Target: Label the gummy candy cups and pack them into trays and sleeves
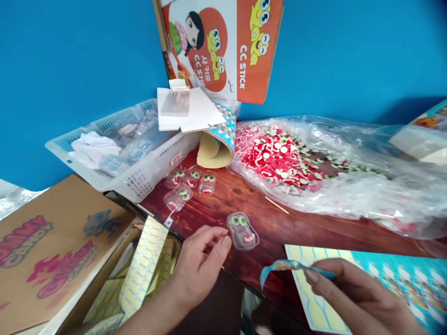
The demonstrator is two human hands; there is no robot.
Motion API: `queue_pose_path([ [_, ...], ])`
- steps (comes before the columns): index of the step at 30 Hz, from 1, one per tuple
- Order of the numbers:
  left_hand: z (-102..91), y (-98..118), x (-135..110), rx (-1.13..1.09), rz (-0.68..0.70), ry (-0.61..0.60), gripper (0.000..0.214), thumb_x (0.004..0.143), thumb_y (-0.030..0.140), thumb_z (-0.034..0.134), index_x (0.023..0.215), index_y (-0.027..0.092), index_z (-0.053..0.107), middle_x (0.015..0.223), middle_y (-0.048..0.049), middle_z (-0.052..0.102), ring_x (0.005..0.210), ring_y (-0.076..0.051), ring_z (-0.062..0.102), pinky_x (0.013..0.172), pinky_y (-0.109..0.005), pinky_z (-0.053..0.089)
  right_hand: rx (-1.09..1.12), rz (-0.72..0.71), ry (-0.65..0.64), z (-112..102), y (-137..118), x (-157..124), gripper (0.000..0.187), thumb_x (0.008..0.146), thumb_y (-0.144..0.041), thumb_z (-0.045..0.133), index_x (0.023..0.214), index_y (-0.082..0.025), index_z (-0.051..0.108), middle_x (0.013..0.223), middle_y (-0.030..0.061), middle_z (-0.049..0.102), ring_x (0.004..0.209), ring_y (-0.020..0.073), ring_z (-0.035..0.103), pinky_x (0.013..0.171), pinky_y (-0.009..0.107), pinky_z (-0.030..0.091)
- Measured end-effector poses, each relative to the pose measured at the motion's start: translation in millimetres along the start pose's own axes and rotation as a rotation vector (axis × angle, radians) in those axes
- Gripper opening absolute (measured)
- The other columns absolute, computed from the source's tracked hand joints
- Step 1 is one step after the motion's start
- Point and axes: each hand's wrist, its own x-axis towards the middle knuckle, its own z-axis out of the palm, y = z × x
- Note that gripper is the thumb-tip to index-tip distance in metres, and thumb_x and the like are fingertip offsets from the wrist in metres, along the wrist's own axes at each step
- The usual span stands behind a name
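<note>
My left hand (pixel 206 260) is closed, thumb and forefinger pinched at the left edge of a small clear plastic blister tray (pixel 242 232). Inside that tray are two green candy eyes and a red-and-white candy mouth. Between the thumb and fingers of my right hand (pixel 352 288) is a curved blue printed sticker (pixel 286 265). Beneath the right hand lies a sticker sheet (pixel 314 298), its left part bare yellow backing and its right part still covered with blue stickers.
Several filled blister trays (pixel 207 183) lie farther left, beside a white plastic basket (pixel 139 179). A clear bag of red and white candies (pixel 275 158) spreads across the back. Rolled sticker sheets (pixel 226 139) stand behind. At the lower left, a cardboard box (pixel 63 251) holds used backing sheets (pixel 145 265).
</note>
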Motion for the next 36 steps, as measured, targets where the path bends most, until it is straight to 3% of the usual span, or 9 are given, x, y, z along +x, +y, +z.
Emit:
queue_pose_path([
  [3, -3.9, 7, -5, -0.324, -0.26, -0.16, 0.048, 0.075, 0.046, 0.059, 0.115, 0.02, 0.053, 0.096, -0.007, 0.06, 0.074, -0.015, 0.056, 0.062, -0.024, 0.045, -0.121, -0.082, -0.187, 14, -11, 12, 0.024, 0.067, -0.044, 0.062, 0.062, -0.02, 0.059, 0.051, -0.0021, 0.052, 0.046, 0.0114, 0.047, 0.042, 0.02, 0.039],
  [6, 4.3, 7, -1, -0.326, -0.347, -0.114, 0.039, 0.068, 0.035, 0.066, 0.102, 0.018, 0.06, 0.079, -0.003, 0.061, 0.065, -0.012, 0.053, 0.058, -0.021, 0.042, -0.256, -0.136, -0.239, 29, -19, 28, 0.025, 0.068, -0.043, 0.058, 0.059, -0.02, 0.057, 0.047, -0.0027, 0.049, 0.043, 0.011, 0.043, 0.04, 0.021, 0.035],
  [8, 7.6, 1, 7, -0.194, -0.308, -0.032, 0.02, 0.073, 0.03, 0.06, 0.088, 0.017, 0.064, 0.065, 0.0006, 0.058, 0.057, -0.01, 0.049, 0.054, -0.02, 0.039, -0.296, -0.126, -0.248, 39, -21, 38, 0.025, 0.069, -0.043, 0.055, 0.059, -0.02, 0.057, 0.048, -0.0023, 0.05, 0.044, 0.0114, 0.044, 0.041, 0.022, 0.035],
  [10, 7.0, -6, 18, -0.031, -0.238, 0.008, 0.015, 0.074, 0.027, 0.055, 0.083, 0.019, 0.065, 0.061, 0.0022, 0.056, 0.054, -0.01, 0.047, 0.053, -0.021, 0.037, -0.333, -0.127, -0.222, 48, -21, 46, 0.026, 0.068, -0.042, 0.055, 0.056, -0.019, 0.055, 0.047, -0.0025, 0.049, 0.044, 0.0112, 0.043, 0.041, 0.022, 0.033],
  [14, 1.1, -9, 36, 0.265, -0.199, -0.007, 0.013, 0.074, 0.026, 0.054, 0.082, 0.023, 0.064, 0.062, 0.0036, 0.06, 0.057, -0.012, 0.052, 0.056, -0.023, 0.036, -0.421, -0.104, -0.18, 62, -17, 59, 0.027, 0.067, -0.039, 0.055, 0.049, -0.02, 0.051, 0.04, -0.0036, 0.045, 0.039, 0.01, 0.039, 0.038, 0.021, 0.028],
  [21, 5.9, -4, 43, 0.645, -0.176, -0.09, 0.017, 0.079, 0.029, 0.049, 0.091, 0.025, 0.061, 0.077, -0.0007, 0.067, 0.073, -0.021, 0.061, 0.062, -0.029, 0.037, -0.687, -0.147, -0.209, 73, -10, 73, 0.023, 0.07, -0.034, 0.052, 0.052, -0.02, 0.051, 0.047, -0.0017, 0.052, 0.046, 0.0128, 0.046, 0.046, 0.024, 0.029],
  [30, 11.9, 2, 40, 0.58, 0.026, -0.073, 0.018, 0.083, 0.024, 0.045, 0.092, 0.027, 0.061, 0.085, 0.0021, 0.067, 0.078, -0.016, 0.061, 0.068, -0.025, 0.041, -0.568, -0.178, -0.209, 60, -25, 77, 0.024, 0.068, -0.037, 0.051, 0.051, -0.02, 0.046, 0.043, -0.0036, 0.047, 0.043, 0.0114, 0.044, 0.044, 0.023, 0.031],
  [36, 24.4, -6, 39, 0.779, 0.054, -0.132, 0.021, 0.086, 0.035, 0.044, 0.095, 0.029, 0.062, 0.078, 0.0002, 0.062, 0.073, -0.018, 0.059, 0.064, -0.027, 0.042, -0.698, -0.236, -0.253, 68, -13, 86, 0.021, 0.072, -0.03, 0.048, 0.053, -0.02, 0.05, 0.047, -0.0026, 0.051, 0.045, 0.0115, 0.045, 0.046, 0.022, 0.029],
])
